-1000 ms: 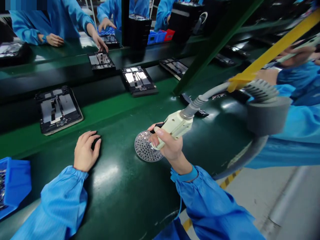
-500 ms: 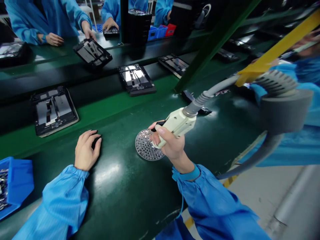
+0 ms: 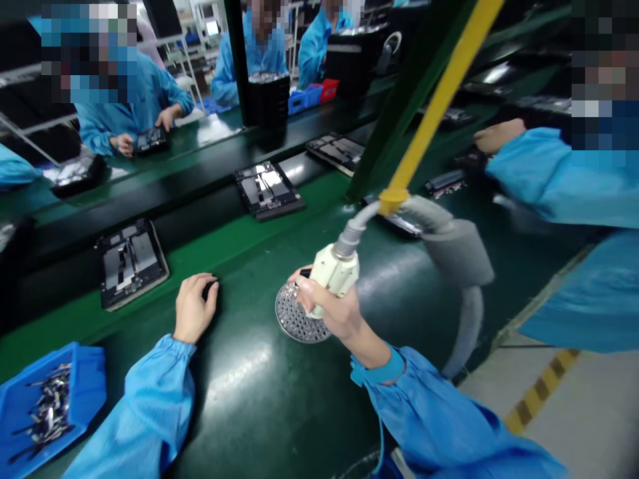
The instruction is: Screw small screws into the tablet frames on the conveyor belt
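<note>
My right hand (image 3: 334, 309) is wrapped around a cream electric screwdriver (image 3: 330, 274), its thumb near a black lever. The tool points down over a round perforated metal screw tray (image 3: 302, 324) with small shiny screws in it. Its tip is hidden, so contact with the tray cannot be seen. A grey cable and hose (image 3: 439, 233) run from the tool, tied to a yellow strap (image 3: 434, 113). On the green bench (image 3: 239, 412) rests my left hand (image 3: 196, 307), fingers loosely curved and thumb apart, holding nothing visible. Beyond it lies an opened tablet (image 3: 132, 263).
A blue bin (image 3: 92, 382) of small metal parts stands at the lower left. More opened tablets (image 3: 269, 189) lie along the strip behind. A green post (image 3: 399, 100) slants up. Co-workers sit opposite; a co-worker's sleeve (image 3: 559, 173) is at the right.
My view has tilted up and shifted left, showing more of the blue bin. The co-worker at the far left has drawn a tablet back and holds it in both hands. My grip is unchanged.
</note>
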`<state>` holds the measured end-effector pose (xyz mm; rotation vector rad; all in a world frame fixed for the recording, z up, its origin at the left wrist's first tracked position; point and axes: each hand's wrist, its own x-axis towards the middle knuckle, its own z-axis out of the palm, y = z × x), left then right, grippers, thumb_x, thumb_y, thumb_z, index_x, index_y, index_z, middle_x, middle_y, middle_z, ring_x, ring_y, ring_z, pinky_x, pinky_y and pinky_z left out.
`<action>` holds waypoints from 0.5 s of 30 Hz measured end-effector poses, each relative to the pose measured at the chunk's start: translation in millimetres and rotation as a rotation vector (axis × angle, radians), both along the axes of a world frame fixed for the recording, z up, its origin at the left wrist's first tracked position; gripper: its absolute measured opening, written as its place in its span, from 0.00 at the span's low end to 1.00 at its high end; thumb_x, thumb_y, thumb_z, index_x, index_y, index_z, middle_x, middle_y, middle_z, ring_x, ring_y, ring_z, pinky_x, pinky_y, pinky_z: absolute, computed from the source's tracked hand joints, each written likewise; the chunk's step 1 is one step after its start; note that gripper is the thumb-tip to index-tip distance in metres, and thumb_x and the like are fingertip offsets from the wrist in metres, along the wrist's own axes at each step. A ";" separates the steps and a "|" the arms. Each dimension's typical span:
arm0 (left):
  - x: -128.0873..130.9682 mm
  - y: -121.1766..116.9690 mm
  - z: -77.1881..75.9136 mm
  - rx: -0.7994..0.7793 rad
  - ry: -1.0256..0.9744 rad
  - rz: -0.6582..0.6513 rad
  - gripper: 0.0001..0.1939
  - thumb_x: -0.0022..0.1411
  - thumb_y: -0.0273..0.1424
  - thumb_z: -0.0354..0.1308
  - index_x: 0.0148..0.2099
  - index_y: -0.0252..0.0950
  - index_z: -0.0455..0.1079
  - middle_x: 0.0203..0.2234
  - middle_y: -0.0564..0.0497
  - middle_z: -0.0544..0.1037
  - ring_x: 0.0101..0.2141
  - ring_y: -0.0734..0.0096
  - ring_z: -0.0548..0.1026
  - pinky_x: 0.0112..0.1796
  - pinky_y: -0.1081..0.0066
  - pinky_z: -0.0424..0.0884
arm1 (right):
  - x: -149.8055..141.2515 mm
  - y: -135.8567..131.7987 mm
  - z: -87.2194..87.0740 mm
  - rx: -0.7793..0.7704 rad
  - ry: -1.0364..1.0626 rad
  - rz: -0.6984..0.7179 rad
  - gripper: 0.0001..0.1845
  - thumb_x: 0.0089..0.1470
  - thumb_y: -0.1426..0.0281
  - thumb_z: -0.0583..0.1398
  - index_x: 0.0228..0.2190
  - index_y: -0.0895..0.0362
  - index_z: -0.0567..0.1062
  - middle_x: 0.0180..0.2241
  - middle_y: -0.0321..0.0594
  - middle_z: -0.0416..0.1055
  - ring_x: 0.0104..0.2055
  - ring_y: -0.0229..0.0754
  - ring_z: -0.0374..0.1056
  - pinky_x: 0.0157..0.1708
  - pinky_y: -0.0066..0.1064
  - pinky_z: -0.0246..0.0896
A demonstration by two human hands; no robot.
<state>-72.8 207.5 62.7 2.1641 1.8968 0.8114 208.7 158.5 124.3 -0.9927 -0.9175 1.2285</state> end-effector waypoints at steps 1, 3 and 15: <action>8.9 13.0 5.2 -0.077 -0.011 0.033 0.13 0.68 0.36 0.54 0.44 0.37 0.77 0.47 0.41 0.82 0.51 0.53 0.78 0.58 0.57 0.70 | 2.6 -2.4 1.7 0.010 0.038 -0.019 0.21 0.43 0.52 0.73 0.26 0.56 0.75 0.16 0.32 0.66 0.15 0.33 0.58 0.17 0.31 0.58; 30.9 44.1 13.3 -0.208 -0.038 0.097 0.12 0.69 0.34 0.54 0.46 0.37 0.78 0.47 0.42 0.82 0.50 0.55 0.78 0.57 0.60 0.71 | 9.3 -8.6 1.5 0.037 0.093 -0.045 0.21 0.44 0.52 0.73 0.29 0.55 0.77 0.19 0.33 0.69 0.16 0.34 0.58 0.17 0.31 0.58; 128.9 223.2 29.8 -0.468 -0.325 0.381 0.22 0.70 0.42 0.63 0.59 0.33 0.72 0.55 0.41 0.76 0.54 0.56 0.76 0.55 0.50 0.75 | 2.5 -24.3 -16.8 0.056 0.095 0.001 0.22 0.51 0.49 0.70 0.34 0.56 0.80 0.18 0.31 0.60 0.21 0.38 0.59 0.22 0.32 0.59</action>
